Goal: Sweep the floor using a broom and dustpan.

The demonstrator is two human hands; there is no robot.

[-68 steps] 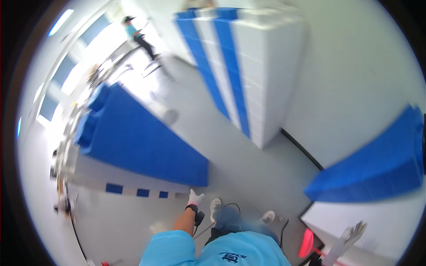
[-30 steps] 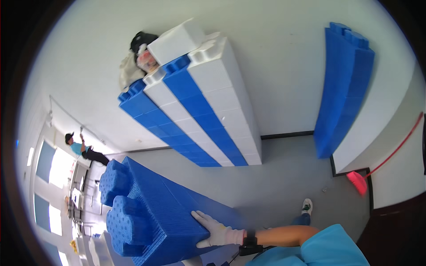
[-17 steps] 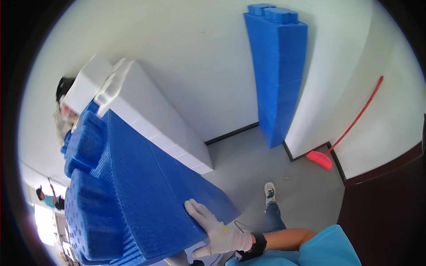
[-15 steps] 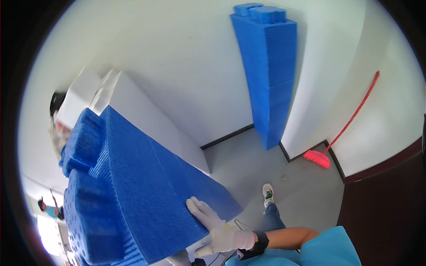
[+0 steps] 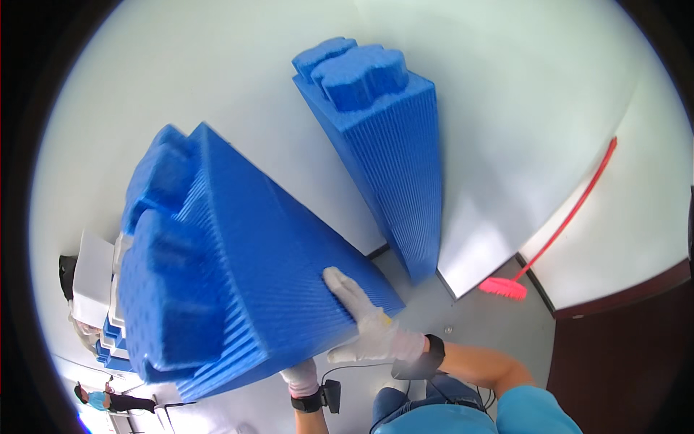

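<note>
A tall blue block stack (image 5: 282, 253) with bumpy flower-shaped studs and ribbed sides leans before me on the left. My right hand (image 5: 369, 329), in a white glove, presses against its right side, fingers stretched along the surface. At the stack's lower near side is my left hand (image 5: 300, 375), also gloved; its fingers are hidden behind the blocks. Both hands hold the stack between them. Just beyond it, to the right, a second tall blue block stack (image 5: 390, 166) stands by the white wall, a narrow gap between the two.
A red broom (image 5: 567, 217) leans in the right corner, its bristles on the grey floor (image 5: 491, 318). Far left are white boxes (image 5: 94, 278) and smaller blue pieces (image 5: 110, 347). Another person (image 5: 108, 400) stands in the distance there. A dark brown panel (image 5: 622, 354) lies at right.
The held stack has come nearer to the standing one as my view shifted forward. My left hand and forearm show more. The white boxes have slid out from beside the held stack toward the left.
</note>
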